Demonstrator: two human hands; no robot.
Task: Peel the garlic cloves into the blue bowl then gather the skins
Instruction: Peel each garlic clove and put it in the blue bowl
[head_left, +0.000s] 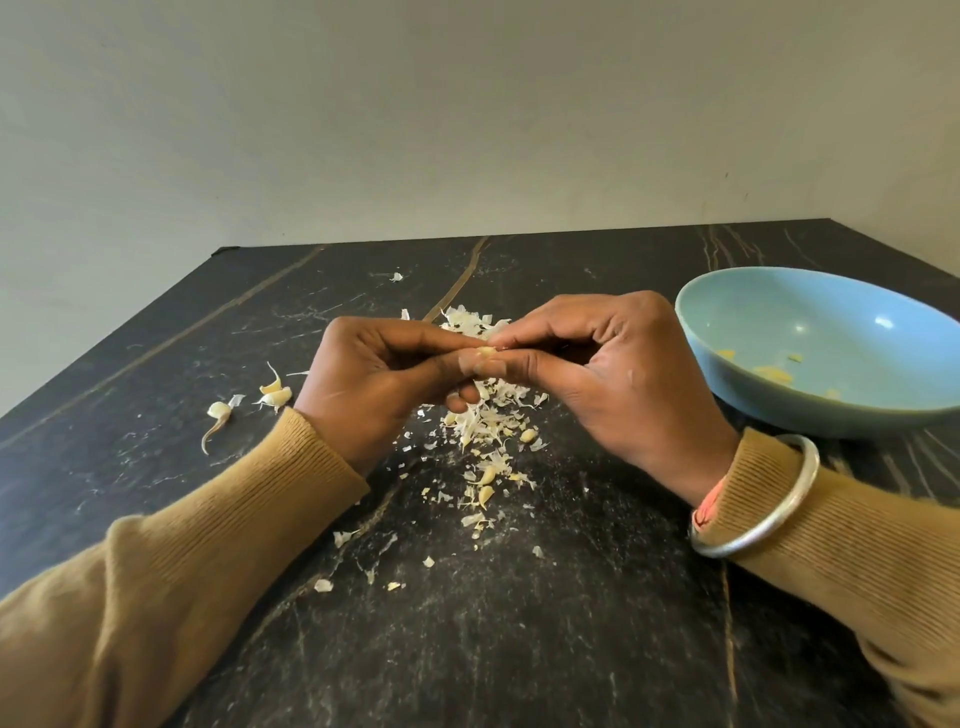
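My left hand (384, 374) and right hand (597, 364) both pinch one small garlic clove (487, 352); it's light and slippery, its skin papery, best nipped at the tip.

text: none readable | labels: none | brands: none | numbers: none

One head-worn view looks forward and down, close over the left hand (374, 387) and right hand (615, 374)
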